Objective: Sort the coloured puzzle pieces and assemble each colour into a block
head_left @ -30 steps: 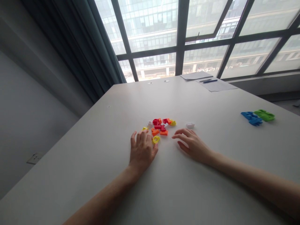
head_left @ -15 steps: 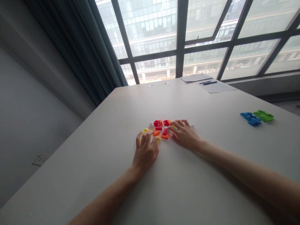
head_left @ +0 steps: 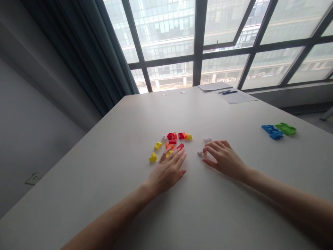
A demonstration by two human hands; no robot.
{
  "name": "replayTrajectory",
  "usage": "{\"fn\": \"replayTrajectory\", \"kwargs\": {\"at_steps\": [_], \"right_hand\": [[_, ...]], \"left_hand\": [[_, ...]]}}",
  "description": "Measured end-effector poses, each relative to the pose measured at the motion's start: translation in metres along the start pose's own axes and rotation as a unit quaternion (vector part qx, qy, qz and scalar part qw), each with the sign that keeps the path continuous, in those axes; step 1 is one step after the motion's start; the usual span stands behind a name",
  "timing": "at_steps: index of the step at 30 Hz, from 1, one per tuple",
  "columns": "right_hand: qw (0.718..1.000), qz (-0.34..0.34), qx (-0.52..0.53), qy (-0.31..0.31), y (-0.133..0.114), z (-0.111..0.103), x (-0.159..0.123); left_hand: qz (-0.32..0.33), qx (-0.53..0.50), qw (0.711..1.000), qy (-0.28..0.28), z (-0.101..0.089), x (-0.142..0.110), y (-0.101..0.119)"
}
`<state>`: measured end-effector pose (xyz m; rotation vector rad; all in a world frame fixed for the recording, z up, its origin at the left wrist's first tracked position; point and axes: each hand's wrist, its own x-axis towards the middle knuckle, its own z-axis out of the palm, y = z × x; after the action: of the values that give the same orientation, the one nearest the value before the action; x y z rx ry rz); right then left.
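Note:
A small heap of red, orange and yellow plastic pieces lies in the middle of a pale grey table. My left hand lies flat with fingers stretched out, its fingertips over the near edge of the heap. Two yellow pieces sit just left of it. My right hand rests on the table to the right, fingers curled, its fingertips touching a small white piece. Another white piece lies just beyond it.
A blue piece and a green piece lie together at the right of the table. Sheets of paper with a pen lie at the far edge, below a big window. A dark curtain hangs at the left.
My right hand has drawn back to the right out of the heap, with a small white piece now at its fingertips. My left hand has flattened and shifted right, uncovering two yellow pieces.

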<state>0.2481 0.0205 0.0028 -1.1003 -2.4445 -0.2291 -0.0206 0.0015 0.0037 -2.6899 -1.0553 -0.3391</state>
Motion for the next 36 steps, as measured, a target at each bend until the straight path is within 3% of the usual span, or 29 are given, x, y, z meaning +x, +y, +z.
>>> {"fn": "replayTrajectory", "kwargs": {"at_steps": [7, 14, 18, 23, 36], "right_hand": [[0.994, 0.062, 0.089, 0.021, 0.002, 0.018, -0.003], [0.981, 0.065, 0.181, 0.039, 0.007, 0.015, -0.004], [0.981, 0.064, 0.182, 0.029, 0.004, 0.012, -0.004], [0.983, 0.065, 0.171, 0.028, 0.005, 0.012, -0.005], [0.978, 0.069, 0.191, 0.042, 0.005, 0.008, -0.002]], "left_hand": [[-0.100, 0.043, 0.994, -0.001, 0.000, 0.025, 0.006], [-0.057, -0.035, 0.995, 0.070, 0.007, 0.056, 0.025], [-0.027, -0.046, 0.992, 0.112, 0.017, 0.055, 0.023], [-0.063, -0.125, 0.981, 0.136, 0.020, 0.050, 0.022], [-0.104, -0.208, 0.962, 0.144, 0.023, 0.050, 0.019]]}}
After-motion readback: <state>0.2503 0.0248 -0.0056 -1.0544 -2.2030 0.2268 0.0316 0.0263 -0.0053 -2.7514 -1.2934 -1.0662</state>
